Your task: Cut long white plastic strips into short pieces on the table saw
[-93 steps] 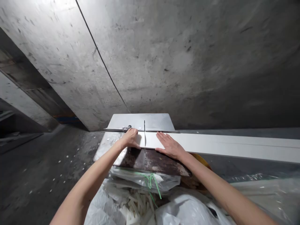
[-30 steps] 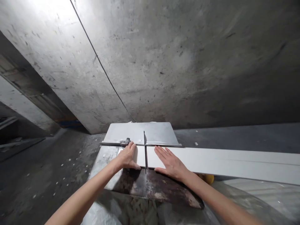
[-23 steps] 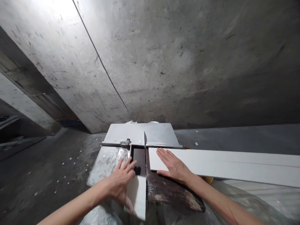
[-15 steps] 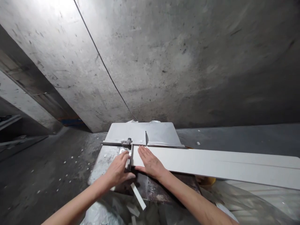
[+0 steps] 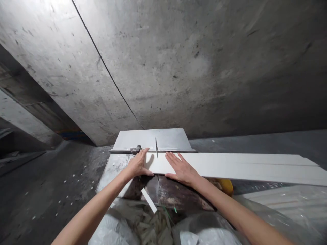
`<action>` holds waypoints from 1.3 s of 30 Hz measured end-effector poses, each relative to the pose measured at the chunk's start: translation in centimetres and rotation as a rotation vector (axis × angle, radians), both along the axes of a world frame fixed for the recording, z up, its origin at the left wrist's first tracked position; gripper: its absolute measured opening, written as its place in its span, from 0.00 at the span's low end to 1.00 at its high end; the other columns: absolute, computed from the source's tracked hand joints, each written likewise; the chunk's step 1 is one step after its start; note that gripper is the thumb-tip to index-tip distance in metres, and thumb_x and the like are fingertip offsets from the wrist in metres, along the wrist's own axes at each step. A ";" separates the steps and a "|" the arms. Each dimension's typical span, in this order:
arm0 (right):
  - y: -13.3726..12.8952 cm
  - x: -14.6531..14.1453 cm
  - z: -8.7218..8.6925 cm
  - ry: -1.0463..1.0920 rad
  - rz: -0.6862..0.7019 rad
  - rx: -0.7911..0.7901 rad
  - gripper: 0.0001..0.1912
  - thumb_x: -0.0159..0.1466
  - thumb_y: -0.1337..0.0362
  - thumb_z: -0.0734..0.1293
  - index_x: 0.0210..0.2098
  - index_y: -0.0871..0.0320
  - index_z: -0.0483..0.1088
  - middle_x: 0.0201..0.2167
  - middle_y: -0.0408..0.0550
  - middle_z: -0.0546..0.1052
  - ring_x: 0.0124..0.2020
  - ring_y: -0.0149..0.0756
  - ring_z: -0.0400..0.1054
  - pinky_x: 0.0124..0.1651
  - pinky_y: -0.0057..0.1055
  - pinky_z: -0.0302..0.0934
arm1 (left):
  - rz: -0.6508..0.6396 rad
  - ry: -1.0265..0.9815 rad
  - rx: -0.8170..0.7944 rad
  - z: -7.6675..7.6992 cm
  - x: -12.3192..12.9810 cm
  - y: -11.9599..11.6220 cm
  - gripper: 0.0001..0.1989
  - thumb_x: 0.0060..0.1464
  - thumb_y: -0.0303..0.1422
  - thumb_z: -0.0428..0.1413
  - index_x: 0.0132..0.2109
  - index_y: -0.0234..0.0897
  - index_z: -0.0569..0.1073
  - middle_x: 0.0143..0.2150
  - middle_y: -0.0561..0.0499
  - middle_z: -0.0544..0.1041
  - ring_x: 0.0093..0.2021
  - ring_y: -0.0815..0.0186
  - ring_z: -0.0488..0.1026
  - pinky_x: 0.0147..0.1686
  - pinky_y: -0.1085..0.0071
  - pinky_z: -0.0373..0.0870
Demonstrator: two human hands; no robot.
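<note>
A long white board point(image 5: 240, 166) lies across the saw table point(image 5: 173, 194) and reaches far to the right. The saw blade point(image 5: 156, 146) stands upright at the board's left part, its front edge over the board. Left of the blade, my left hand point(image 5: 139, 165) grips the board's end, fingers at the far side and thumb at the near edge. My right hand point(image 5: 182, 168) rests flat on the board right of the blade, fingers spread, thumb along the near edge. A metal stop point(image 5: 136, 149) sits on the rail behind my left hand.
A white offcut strip point(image 5: 149, 200) lies at the table's near edge. Below are plastic bags point(image 5: 112, 228) and a heap of scraps point(image 5: 150, 226). A yellow container point(image 5: 226, 186) is under the board. Behind the table rises a concrete wall point(image 5: 184, 75).
My left hand has moved from beside the stop onto the board's end. My right hand has shifted right along the board. The blade now overlaps the board, and the view has tilted slightly.
</note>
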State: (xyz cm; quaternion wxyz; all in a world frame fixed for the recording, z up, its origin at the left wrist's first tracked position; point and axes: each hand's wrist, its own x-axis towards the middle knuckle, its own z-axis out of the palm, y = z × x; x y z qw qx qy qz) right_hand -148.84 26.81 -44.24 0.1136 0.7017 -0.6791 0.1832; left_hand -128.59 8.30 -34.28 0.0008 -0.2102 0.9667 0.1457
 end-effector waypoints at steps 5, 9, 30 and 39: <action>-4.7 -3.7 1.7 0.026 -0.037 0.046 0.41 0.67 0.42 0.56 0.67 0.68 0.51 0.66 0.63 0.54 0.67 0.50 0.49 0.66 0.53 0.46 | 0.018 0.021 -0.034 0.4 -4.5 -4.1 0.61 0.32 0.49 0.70 0.67 0.37 0.47 0.67 0.35 0.56 0.64 0.47 0.58 0.60 0.56 0.60; -6.0 -4.9 2.5 0.018 -0.051 0.069 0.41 0.67 0.42 0.56 0.67 0.68 0.51 0.66 0.63 0.54 0.67 0.49 0.49 0.66 0.52 0.46 | 0.027 0.004 -0.059 0.9 -5.9 -5.0 0.55 0.33 0.50 0.69 0.63 0.37 0.51 0.63 0.37 0.61 0.61 0.48 0.63 0.57 0.56 0.64; 2.2 3.4 0.3 -0.042 0.058 -0.081 0.43 0.64 0.43 0.62 0.67 0.67 0.51 0.65 0.63 0.58 0.66 0.51 0.52 0.64 0.51 0.53 | -0.347 -0.100 -0.006 2.2 10.6 9.6 0.47 0.31 0.61 0.64 0.54 0.39 0.63 0.49 0.45 0.73 0.62 0.43 0.60 0.65 0.39 0.26; -3.9 9.9 3.1 -0.275 0.104 -0.081 0.41 0.67 0.43 0.59 0.67 0.67 0.51 0.65 0.64 0.58 0.67 0.49 0.50 0.67 0.51 0.50 | -0.008 0.123 -0.056 1.0 7.5 4.3 0.55 0.42 0.54 0.65 0.67 0.38 0.46 0.70 0.33 0.48 0.66 0.47 0.55 0.59 0.55 0.63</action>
